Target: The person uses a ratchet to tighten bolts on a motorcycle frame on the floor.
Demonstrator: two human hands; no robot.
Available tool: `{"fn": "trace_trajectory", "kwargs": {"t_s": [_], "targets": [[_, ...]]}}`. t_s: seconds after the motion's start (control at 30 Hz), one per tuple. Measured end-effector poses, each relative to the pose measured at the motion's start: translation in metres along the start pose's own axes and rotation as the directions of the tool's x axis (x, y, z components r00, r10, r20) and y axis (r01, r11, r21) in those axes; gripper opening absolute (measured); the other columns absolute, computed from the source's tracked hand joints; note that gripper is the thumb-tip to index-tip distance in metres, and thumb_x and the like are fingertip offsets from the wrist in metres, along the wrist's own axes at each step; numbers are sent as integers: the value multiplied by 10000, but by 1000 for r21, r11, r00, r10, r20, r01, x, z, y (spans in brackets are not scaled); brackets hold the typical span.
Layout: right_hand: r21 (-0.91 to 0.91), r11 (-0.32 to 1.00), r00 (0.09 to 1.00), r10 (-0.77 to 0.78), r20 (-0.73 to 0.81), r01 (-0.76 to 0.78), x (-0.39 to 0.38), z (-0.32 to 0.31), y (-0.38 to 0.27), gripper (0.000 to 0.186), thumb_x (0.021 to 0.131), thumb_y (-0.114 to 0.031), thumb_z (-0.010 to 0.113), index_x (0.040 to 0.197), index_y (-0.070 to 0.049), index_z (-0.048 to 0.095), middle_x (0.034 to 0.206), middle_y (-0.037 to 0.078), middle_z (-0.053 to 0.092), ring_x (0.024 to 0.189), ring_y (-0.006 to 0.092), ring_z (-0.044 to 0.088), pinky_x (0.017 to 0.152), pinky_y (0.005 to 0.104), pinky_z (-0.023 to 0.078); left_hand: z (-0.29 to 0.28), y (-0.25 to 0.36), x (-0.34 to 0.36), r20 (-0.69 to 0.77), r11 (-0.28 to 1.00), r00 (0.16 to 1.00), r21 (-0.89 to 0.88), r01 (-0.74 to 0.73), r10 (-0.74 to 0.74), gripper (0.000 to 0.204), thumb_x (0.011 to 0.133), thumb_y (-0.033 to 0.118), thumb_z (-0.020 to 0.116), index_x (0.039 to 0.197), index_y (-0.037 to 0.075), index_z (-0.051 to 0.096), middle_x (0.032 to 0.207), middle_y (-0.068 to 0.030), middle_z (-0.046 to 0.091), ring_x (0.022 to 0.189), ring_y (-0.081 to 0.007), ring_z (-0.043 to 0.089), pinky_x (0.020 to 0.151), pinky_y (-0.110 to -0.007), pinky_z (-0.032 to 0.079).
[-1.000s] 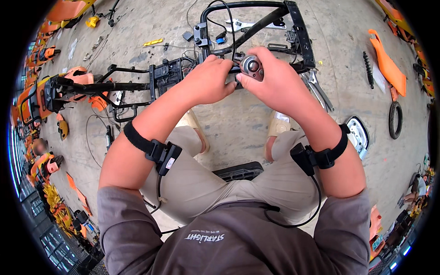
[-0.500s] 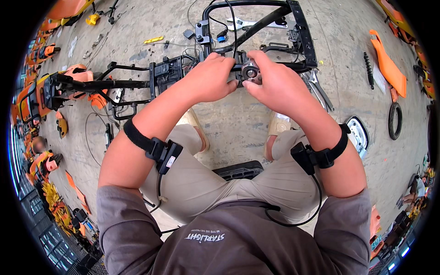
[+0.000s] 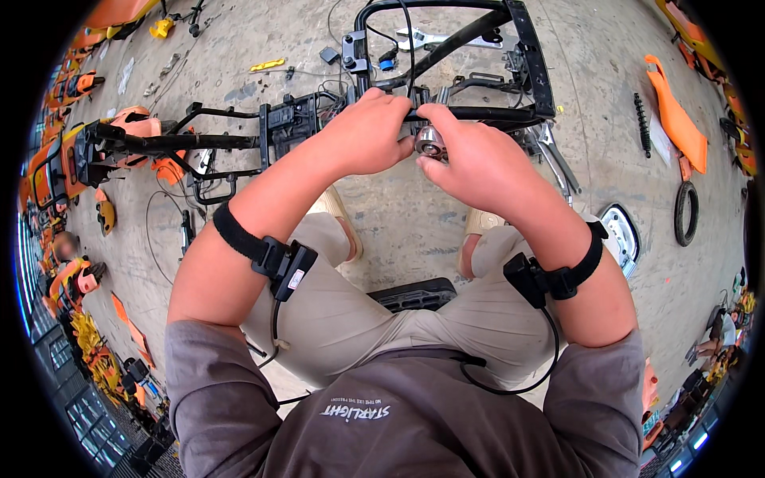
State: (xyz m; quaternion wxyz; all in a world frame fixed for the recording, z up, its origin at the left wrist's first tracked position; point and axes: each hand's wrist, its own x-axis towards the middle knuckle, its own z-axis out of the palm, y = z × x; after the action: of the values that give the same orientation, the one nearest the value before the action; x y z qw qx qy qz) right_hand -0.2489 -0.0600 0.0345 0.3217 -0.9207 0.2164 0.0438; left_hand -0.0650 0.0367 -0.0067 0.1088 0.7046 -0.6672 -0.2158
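Observation:
A black tubular vehicle frame lies across the floor before me. My left hand is closed around the frame's near tube, and its fingertips are hidden behind the tube. Close beside its thumb, my right hand is closed on a silver ratchet wrench. The round head of the wrench faces up between thumb and forefinger, at the near tube. What the wrench sits on is hidden by my hands.
Wrenches lie right of the frame, and an adjustable wrench beyond it. Farther right are a shock absorber, an orange body panel and a tyre. A yellow tool and cables lie at the left.
My right hand has shifted slightly left and down, and the ratchet wrench's head has turned and moved with it. My left hand has stayed on the tube.

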Motion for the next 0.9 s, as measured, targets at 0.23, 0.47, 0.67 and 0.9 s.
{"fn": "trace_trajectory", "kwargs": {"t_s": [0.23, 0.47, 0.67, 0.9], "targets": [[-17, 1000, 1000, 17, 25, -17, 0, -2, -3, 440, 877, -239, 642, 1247, -50, 499, 902, 158, 719, 874, 378, 690, 729, 492, 544, 1, -1, -1, -18, 1000, 1000, -8, -6, 6, 479, 853, 281, 713, 1187, -41, 593, 1105, -211, 673, 1112, -372, 573, 983, -438, 465], [-28, 999, 999, 26, 29, -26, 1, -3, -4, 414, 882, -243, 635, 1226, -49, 510, 892, 162, 718, 859, 382, 689, 715, 492, 545, -1, 0, 0, 10, 1000, 1000, -5, 5, -4, 480, 846, 274, 712, 1193, -36, 594, 1111, -209, 672, 1116, -372, 573, 991, -437, 463], [-30, 999, 1000, -18, -3, 18, 0, 2, 0, 418, 882, -245, 639, 1231, -52, 513, 890, 169, 717, 857, 382, 691, 716, 491, 546, -2, 1, 0, 19, 1000, 1000, -16, 14, -14, 477, 844, 273, 710, 1190, -35, 596, 1106, -209, 670, 1119, -373, 569, 991, -438, 462], [-36, 999, 1000, -14, 11, 15, 0, 3, 0, 454, 878, -259, 655, 1261, -59, 515, 898, 174, 718, 870, 379, 696, 733, 486, 551, -4, 3, 0, 33, 999, 999, -20, 31, -31, 464, 851, 276, 706, 1180, -31, 594, 1104, -205, 668, 1124, -375, 564, 981, -445, 470]]}}
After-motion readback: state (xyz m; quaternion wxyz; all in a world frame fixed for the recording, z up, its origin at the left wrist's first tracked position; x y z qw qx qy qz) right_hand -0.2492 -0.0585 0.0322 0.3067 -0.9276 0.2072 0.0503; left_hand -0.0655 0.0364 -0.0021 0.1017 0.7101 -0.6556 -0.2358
